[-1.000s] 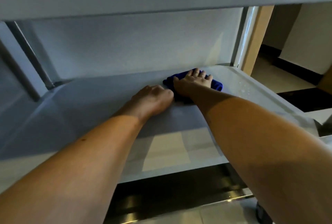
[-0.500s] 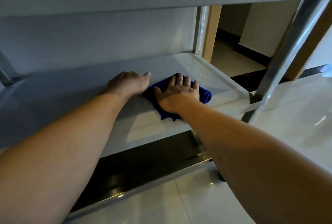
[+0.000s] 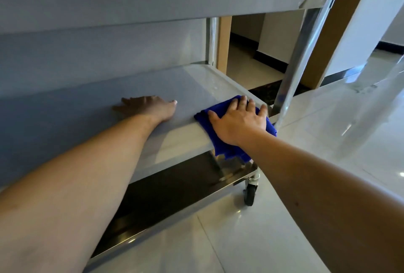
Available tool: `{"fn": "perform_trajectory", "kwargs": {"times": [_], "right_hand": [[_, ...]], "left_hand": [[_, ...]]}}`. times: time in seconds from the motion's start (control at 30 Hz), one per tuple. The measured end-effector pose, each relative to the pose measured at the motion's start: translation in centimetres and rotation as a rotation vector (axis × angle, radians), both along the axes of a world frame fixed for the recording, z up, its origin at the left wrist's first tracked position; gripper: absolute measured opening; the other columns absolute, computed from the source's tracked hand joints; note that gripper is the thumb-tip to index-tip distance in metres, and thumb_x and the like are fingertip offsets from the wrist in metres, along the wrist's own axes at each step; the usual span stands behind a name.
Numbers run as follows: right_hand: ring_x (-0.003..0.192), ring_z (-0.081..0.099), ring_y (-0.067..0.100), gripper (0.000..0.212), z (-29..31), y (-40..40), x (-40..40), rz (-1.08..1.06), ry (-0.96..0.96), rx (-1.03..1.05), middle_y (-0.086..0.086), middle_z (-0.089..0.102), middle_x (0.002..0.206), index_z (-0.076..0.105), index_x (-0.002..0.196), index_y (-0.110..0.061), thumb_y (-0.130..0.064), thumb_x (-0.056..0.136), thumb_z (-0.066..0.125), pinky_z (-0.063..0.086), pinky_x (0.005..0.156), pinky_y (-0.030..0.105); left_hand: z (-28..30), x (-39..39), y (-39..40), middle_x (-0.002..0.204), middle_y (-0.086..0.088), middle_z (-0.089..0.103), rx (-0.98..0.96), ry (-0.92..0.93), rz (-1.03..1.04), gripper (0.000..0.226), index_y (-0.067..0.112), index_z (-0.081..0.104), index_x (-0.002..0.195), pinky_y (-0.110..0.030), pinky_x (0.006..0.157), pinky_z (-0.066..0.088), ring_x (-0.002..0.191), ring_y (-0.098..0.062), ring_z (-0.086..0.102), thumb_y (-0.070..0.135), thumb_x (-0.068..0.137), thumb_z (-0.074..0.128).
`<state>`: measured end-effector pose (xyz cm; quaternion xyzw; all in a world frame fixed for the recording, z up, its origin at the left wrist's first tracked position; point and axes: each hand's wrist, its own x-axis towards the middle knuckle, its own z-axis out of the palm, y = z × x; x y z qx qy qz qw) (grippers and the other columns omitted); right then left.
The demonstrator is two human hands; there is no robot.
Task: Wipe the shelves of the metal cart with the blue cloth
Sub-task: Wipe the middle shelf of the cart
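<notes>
Glossy pale floor tiles (image 3: 251,240) reflect soft daylight. Behind, a wooden door frame (image 3: 223,38) opens onto a dimmer passage with cream walls (image 3: 277,32) and dark skirting (image 3: 269,60); a dark threshold strip (image 3: 264,91), possibly stone, crosses the doorway.

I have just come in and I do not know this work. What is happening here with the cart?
A person is wiping the metal cart. The right hand presses the blue cloth flat on the middle shelf, at its front right corner, where the cloth hangs over the edge. The left hand rests flat on the same shelf, apart from the cloth.
</notes>
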<state>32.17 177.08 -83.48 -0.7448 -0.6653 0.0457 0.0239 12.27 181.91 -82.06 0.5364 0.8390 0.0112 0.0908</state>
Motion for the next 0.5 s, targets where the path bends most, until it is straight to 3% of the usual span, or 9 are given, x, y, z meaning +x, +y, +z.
{"fn": "perform_trajectory", "kwargs": {"times": [0.07, 0.13, 0.2, 0.27, 0.43, 0.5], "right_hand": [[0.158, 0.001, 0.036, 0.099, -0.2, 0.5, -0.5, -0.016, -0.021, 0.005, 0.015, 0.004, 0.172, 0.006, 0.163, -0.009, -0.079, 0.094, 0.016, -0.008, 0.121, 0.06], [0.157, 0.0, 0.037, 0.099, -0.2, 1.0, -0.7, -0.036, -0.036, -0.001, 0.016, 0.003, 0.171, 0.005, 0.163, -0.009, -0.079, 0.094, 0.016, -0.007, 0.121, 0.062], [0.157, -0.001, 0.039, 0.098, 0.0, 1.8, -0.8, -0.049, -0.046, -0.011, 0.017, 0.002, 0.171, 0.004, 0.163, -0.009, -0.078, 0.094, 0.016, -0.005, 0.122, 0.063], [0.157, -0.001, 0.039, 0.098, 0.1, 2.6, -0.8, -0.051, -0.055, -0.02, 0.018, 0.002, 0.171, 0.005, 0.163, -0.009, -0.078, 0.094, 0.016, -0.003, 0.122, 0.062], [0.157, -0.004, 0.039, 0.099, 0.1, 5.7, -0.6, -0.03, -0.076, -0.04, 0.019, -0.003, 0.171, 0.001, 0.163, -0.009, -0.079, 0.095, 0.014, 0.0, 0.123, 0.058], [0.157, -0.007, 0.039, 0.098, 0.2, 7.2, -0.9, -0.026, -0.079, -0.047, 0.019, -0.006, 0.171, -0.001, 0.163, -0.009, -0.077, 0.096, 0.015, -0.001, 0.124, 0.057]], "left_hand": [[0.1, 0.5, 0.2, 0.161, -0.024, 0.023, 0.068, 0.005, -0.028, 0.082, 0.009, 0.03, 0.154, -0.069, 0.114, 0.01, 0.147, -0.046, 0.016, 0.064, 0.093, 0.04], [-0.2, 2.0, 0.5, 0.152, -0.015, 0.042, 0.179, 0.018, -0.221, 0.059, 0.016, 0.045, 0.144, -0.059, 0.112, 0.025, 0.14, -0.037, 0.035, 0.05, 0.096, 0.042], [-0.5, 3.9, 0.8, 0.146, -0.008, 0.051, 0.235, -0.049, -0.407, 0.048, 0.024, 0.05, 0.14, -0.048, 0.107, 0.036, 0.131, -0.031, 0.046, 0.045, 0.097, 0.043], [-0.4, 5.1, 1.3, 0.138, -0.007, 0.057, 0.246, -0.118, -0.431, 0.039, 0.026, 0.059, 0.13, -0.043, 0.102, 0.042, 0.122, -0.029, 0.053, 0.042, 0.097, 0.044], [0.1, 3.7, 2.9, 0.121, -0.003, 0.067, 0.294, -0.136, -0.465, 0.029, 0.029, 0.071, 0.114, -0.032, 0.081, 0.043, 0.102, -0.025, 0.058, 0.036, 0.096, 0.049], [0.5, 3.2, 3.8, 0.122, -0.004, 0.067, 0.295, -0.123, -0.475, 0.028, 0.028, 0.073, 0.112, -0.03, 0.08, 0.042, 0.105, -0.027, 0.058, 0.035, 0.096, 0.051]]}}
